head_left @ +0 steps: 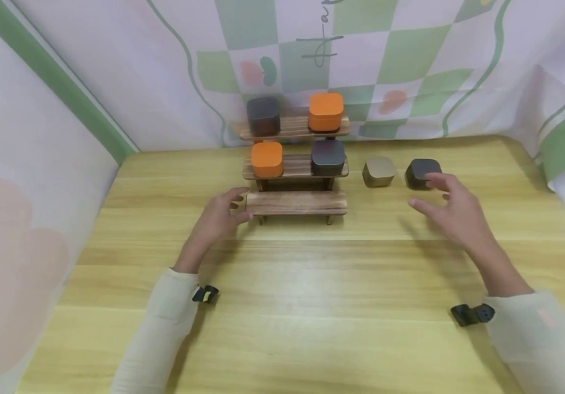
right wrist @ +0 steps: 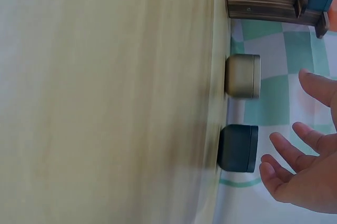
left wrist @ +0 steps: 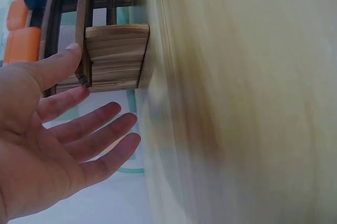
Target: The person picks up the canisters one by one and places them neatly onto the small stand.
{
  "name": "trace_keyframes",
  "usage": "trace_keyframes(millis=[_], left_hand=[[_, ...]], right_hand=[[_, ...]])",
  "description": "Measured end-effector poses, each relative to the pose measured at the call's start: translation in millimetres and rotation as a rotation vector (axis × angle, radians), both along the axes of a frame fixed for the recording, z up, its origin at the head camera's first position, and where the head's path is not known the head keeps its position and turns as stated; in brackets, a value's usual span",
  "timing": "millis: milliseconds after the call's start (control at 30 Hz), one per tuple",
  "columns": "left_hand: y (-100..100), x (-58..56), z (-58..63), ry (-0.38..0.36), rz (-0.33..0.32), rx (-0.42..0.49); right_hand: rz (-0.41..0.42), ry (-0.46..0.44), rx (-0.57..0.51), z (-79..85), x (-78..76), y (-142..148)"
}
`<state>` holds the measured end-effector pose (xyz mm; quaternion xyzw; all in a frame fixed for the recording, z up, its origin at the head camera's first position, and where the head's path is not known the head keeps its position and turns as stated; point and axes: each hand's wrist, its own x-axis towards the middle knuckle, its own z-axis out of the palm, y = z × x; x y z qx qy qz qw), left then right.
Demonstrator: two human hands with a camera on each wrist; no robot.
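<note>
A three-step wooden stand [head_left: 296, 203] stands at the back of the table. My left hand [head_left: 215, 219] is at the left end of its lowest step, fingers apart; in the left wrist view the thumb [left wrist: 60, 66] overlaps the stand's edge, and I cannot tell whether it touches. My right hand [head_left: 460, 216], fingers spread and holding nothing, hovers near a black square tin [head_left: 420, 167] with rounded corners. In the right wrist view a gap shows between the fingers and that tin [right wrist: 238, 148]. Left of it sits a gold tin [head_left: 379, 172].
On the top step are a black tin [head_left: 264, 116] at left and an orange tin [head_left: 326, 111] at right. The middle step bears an orange tin [head_left: 267, 159] at left and a black tin [head_left: 328, 157] at right. A patterned curtain [head_left: 356, 60] hangs behind the table [head_left: 302, 306].
</note>
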<state>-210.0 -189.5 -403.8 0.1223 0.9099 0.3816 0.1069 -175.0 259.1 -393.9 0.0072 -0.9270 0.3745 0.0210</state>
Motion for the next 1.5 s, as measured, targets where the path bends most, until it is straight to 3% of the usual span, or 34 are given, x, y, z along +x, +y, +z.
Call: trace_keyframes(millis=[433, 933, 1167, 1500], left_hand=[[0.0, 0.7, -3.5, 0.003, 0.006, 0.009], [0.7, 0.2, -10.5, 0.048, 0.022, 0.051], [0.3, -0.8, -10.1, 0.032, 0.033, 0.057], [2.3, -0.3, -12.8, 0.012, 0.046, 0.063]], right_hand=[[-0.013, -0.034, 0.005, -0.9, 4.1, 12.8], [-0.015, -0.034, 0.029, -2.0, -5.5, 42.8], [-0.011, -0.044, 0.037, -0.7, -17.3, 50.4], [0.076, -0.118, 0.089, 1.6, -33.5, 61.6]])
